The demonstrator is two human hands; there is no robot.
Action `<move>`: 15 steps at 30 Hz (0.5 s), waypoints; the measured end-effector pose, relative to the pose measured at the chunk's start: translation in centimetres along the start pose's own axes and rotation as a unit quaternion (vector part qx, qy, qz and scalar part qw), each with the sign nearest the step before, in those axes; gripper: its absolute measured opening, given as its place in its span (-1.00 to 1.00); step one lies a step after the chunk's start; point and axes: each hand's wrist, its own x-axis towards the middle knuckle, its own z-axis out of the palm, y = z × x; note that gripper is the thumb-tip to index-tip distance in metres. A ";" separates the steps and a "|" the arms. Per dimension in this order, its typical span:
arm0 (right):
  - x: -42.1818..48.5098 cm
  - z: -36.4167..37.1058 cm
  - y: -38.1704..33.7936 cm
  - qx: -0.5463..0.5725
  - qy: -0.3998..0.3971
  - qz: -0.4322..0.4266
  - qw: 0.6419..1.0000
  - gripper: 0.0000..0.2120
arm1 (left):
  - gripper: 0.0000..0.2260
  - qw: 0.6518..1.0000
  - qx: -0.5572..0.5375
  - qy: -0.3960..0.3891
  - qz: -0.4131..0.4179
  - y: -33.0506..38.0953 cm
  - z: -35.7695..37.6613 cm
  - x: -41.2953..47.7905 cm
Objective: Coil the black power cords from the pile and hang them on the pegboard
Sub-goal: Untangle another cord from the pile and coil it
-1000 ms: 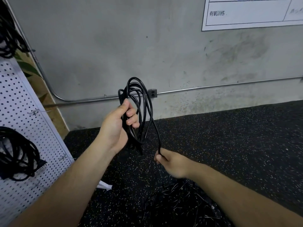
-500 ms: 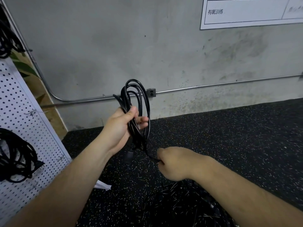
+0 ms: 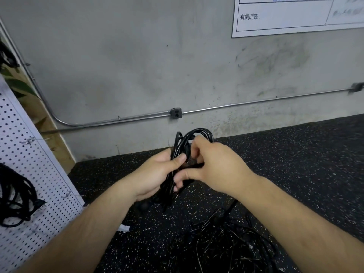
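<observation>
1. Compared with half a second earlier, the right hand is brought up from below the bundle onto it, and the coiled black power cord is held lower.
2. The coil is gripped mid-length by the left hand, thumb laid across the strands, so the loops are kept stacked, probably for wrapping the tail.
3. The right hand's fingers are curled onto the strands just under the loop top. A strand seems pinched, though this is partly hidden.
4. Both forearms are stretched forward, with the hands touching over the black speckled rubber floor.
5. The loose pile of black cords is seen below on the floor. The white perforated pegboard is seen at left, with one black hung coil on it.
</observation>
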 end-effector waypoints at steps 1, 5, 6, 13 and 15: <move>0.1 0.1 0.3 0.042 0.012 0.010 0.999 -0.47 | -0.71 1.000 -0.021 -0.007 0.014 0.0 0.0 0.1; 0.1 -0.2 2.7 0.166 -0.001 0.011 0.986 -0.77 | -0.82 0.994 -0.083 0.044 0.056 1.1 -1.6 0.4; -0.1 -0.3 3.5 0.219 -0.017 0.034 0.975 -0.83 | -0.80 0.991 -0.099 0.063 0.064 1.4 -2.3 0.5; -0.1 1.5 4.4 0.293 0.077 0.052 0.951 -0.88 | -0.91 0.998 0.025 0.052 0.021 0.1 -2.2 0.5; 0.1 1.9 3.4 0.239 0.121 0.018 0.963 -0.90 | -0.90 0.999 0.032 0.034 0.020 -0.2 -1.3 0.5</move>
